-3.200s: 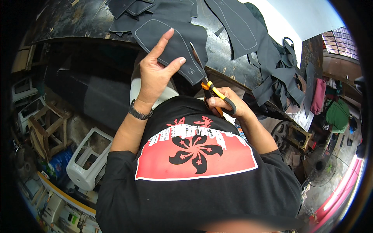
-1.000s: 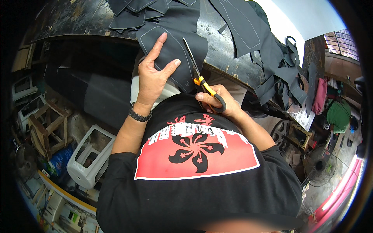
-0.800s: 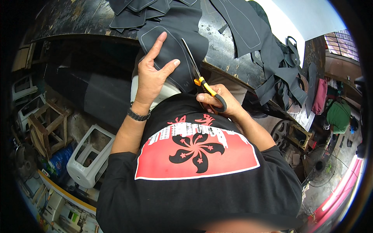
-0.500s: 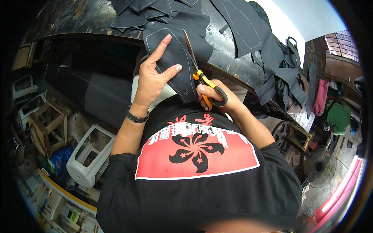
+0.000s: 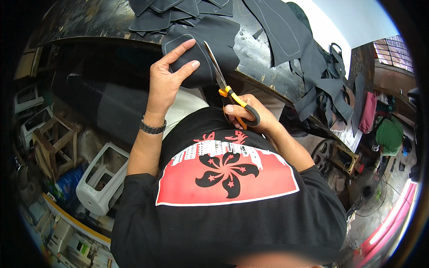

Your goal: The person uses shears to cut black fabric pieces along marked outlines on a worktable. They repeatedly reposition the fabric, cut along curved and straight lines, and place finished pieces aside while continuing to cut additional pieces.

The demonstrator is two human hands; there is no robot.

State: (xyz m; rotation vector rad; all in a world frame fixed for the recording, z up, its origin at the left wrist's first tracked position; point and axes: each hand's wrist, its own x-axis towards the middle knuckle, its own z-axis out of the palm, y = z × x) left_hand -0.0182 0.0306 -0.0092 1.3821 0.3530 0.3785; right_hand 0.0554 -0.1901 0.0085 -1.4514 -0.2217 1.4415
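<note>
One end of my sheet (image 5: 201, 51) just dipped, probably trickier cutting; left hand (image 5: 166, 81) spread, right hand (image 5: 263, 115) gripping scissors (image 5: 232, 95).

- Just below the grip of the right hand (image 5: 250, 114) on the scissors (image 5: 241, 102), two red characters (image 5: 205, 136) are written on the black shirt (image 5: 223, 228).
- Lower, this shirt bears a red panel (image 5: 178, 187) with a black flower sign (image 5: 227, 175), having small stars.
- Well above the grip, one pale mark (image 5: 217, 2) on a cut piece (image 5: 219, 9) is too small for reading.
</note>
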